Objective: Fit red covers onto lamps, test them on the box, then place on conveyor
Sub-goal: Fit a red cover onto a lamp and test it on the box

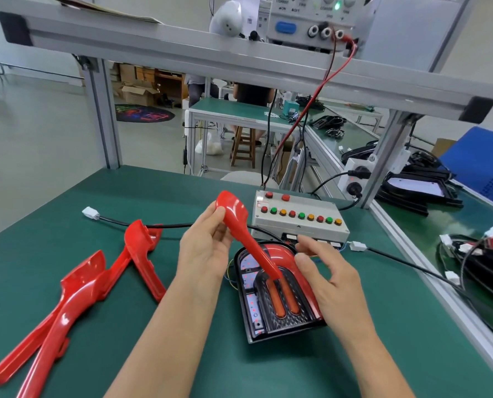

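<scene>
My left hand [208, 248] pinches a red cover [241, 228] near its broad end, tilted so its narrow tip dips into the lamp [279, 297], which I judge lets me seat that end first. My right hand [325, 274] hovers just beside the lamp's right edge, fingers loose and spread, holding nothing, probably ready to steady it. The lamp lies flat on the green surface [153, 196] just in front of the test box [300, 216], handy for checking. Spare covers [96, 282] wait at my left.

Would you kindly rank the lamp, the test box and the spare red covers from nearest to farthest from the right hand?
From the right hand:
1. Lamp, just beneath it.
2. Test box, behind it.
3. Spare red covers, far left on the mat.
</scene>
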